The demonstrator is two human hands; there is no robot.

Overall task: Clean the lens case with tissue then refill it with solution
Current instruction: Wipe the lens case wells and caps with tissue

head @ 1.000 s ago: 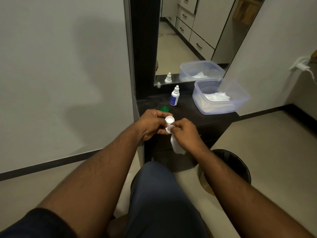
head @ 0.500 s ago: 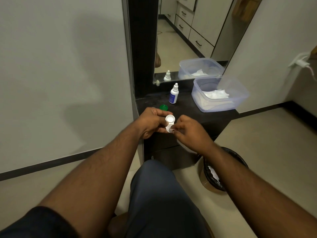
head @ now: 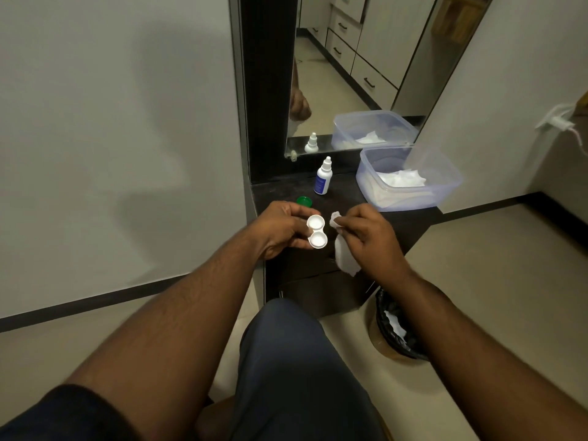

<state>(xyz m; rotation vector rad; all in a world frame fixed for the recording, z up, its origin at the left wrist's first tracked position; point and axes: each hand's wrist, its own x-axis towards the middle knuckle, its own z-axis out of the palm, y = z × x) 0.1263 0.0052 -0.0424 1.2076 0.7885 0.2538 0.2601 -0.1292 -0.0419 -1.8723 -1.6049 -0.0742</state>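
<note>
My left hand (head: 280, 230) holds the open lens case (head: 316, 231) by its side, fingers curled round it, above the dark surface (head: 346, 198). Just beside it, my right hand (head: 366, 233) pinches the tissue (head: 343, 259), apart from the case.

Dim, even indoor light; soft broad shadow on the wall (head: 127, 138) left of the hands, pale glare off the mirror (head: 356, 74) beyond them, slight motion blur on the forearms, wide-angle bending of straight lines toward frame edges.
</note>
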